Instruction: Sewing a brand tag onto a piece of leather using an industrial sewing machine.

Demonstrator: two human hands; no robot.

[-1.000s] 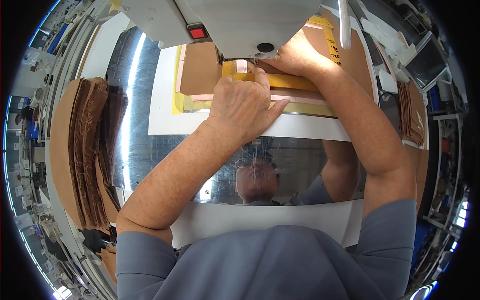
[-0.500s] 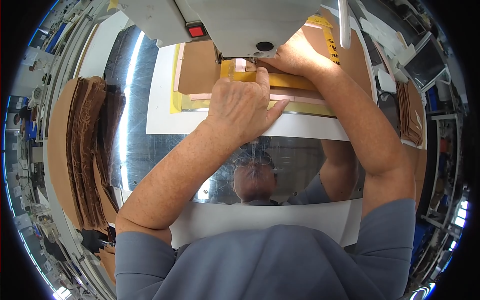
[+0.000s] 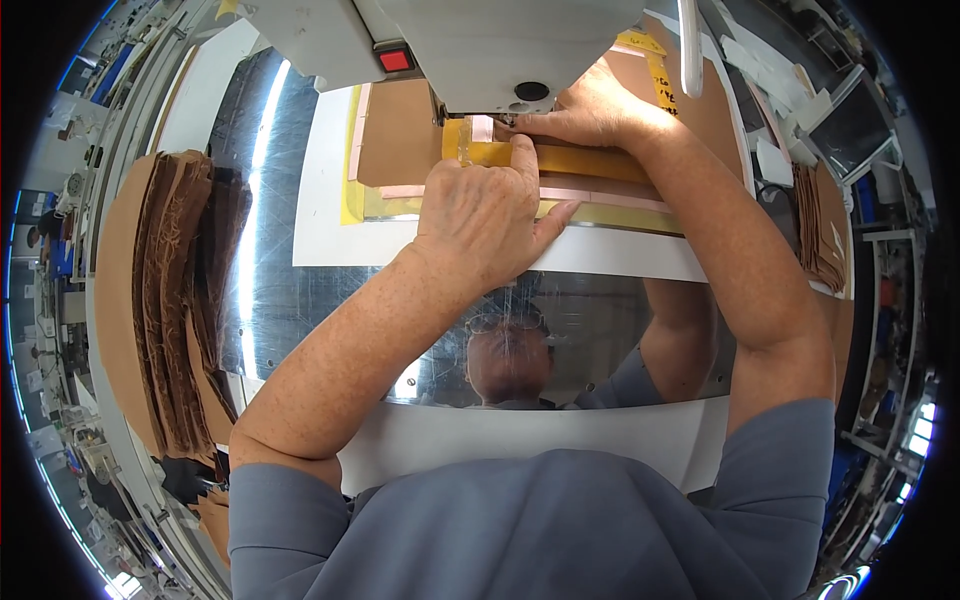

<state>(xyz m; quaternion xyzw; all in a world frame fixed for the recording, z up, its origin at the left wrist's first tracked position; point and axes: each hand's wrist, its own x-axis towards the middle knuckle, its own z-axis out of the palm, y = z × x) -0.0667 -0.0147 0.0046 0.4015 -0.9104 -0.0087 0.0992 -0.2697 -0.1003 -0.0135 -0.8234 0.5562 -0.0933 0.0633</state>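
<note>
My left hand [image 3: 480, 215] lies on a flat layered template. Its index finger is stretched onto a yellow strip [image 3: 585, 161] and its thumb is spread to the side; the other fingers bend over the template's near edge. Across from it, my right hand [image 3: 597, 108] rests on the brown panel [image 3: 405, 140], thumb stretched toward the sewing machine's needle area [image 3: 508, 122]. The machine head hides most of its other fingers. Pink strips [image 3: 630, 198] and a yellowish clear sheet [image 3: 620, 217] show beneath the panel, over a white sheet [image 3: 335, 245].
Overhead, the grey sewing machine head [image 3: 480, 50] carries a red button [image 3: 395, 61]. A shiny metal plate [image 3: 560, 340] lies in front of the template. At left stands a stack of brown pieces with frayed edges [image 3: 180, 300]; another brown stack [image 3: 820, 230] is at right.
My right hand has drawn slightly right, away from the needle area, and its thumb now looks straighter. My left hand has barely moved.
</note>
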